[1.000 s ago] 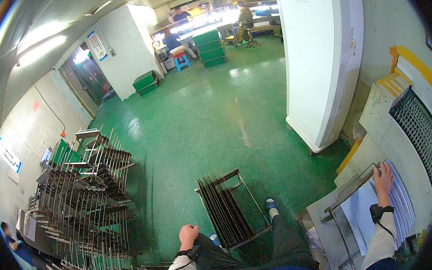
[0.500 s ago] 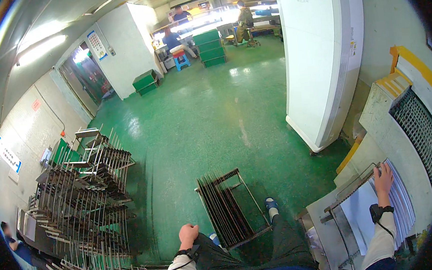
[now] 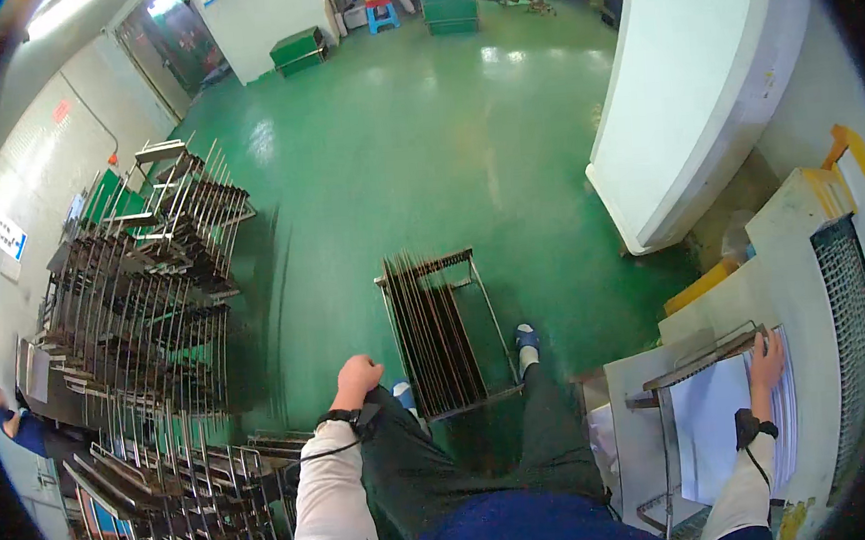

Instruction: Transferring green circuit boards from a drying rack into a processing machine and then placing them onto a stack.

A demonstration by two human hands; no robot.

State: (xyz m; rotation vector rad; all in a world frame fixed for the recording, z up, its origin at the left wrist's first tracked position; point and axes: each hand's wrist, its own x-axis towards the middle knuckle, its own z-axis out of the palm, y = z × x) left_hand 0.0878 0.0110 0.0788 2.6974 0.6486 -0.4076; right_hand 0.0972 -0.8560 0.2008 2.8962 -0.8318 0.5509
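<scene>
My left hand [image 3: 360, 373] is curled into a fist by my left knee, with nothing visible in it. On my right, a metal rack [image 3: 664, 424] lies on a pale bench and holds several thin white sheets [image 3: 714, 426], set close together. My right hand [image 3: 766, 359] rests at the far end of these sheets, beside the rack's dark end bar, its fingers stretched out and a little apart. Its fingertips touch the sheet edges or the bar; which one I cannot tell. Between my feet on the floor stands another metal rack [image 3: 497, 331], partly filled with thin dark upright plates [image 3: 432, 340].
Many metal racks [image 3: 153, 290] are stacked along the left wall. A tall white cabinet [image 3: 682, 102] stands at the right, near a grey mesh panel [image 3: 845, 321]. Green bins [image 3: 447, 3] and a blue stool [image 3: 382, 18] are at the back. A person [image 3: 27, 429] is at the far left.
The view has tipped downward, so the floor rack and cabinet sit higher in it. My left fist stays by the knee. My right hand stays at the far end of the white sheets.
</scene>
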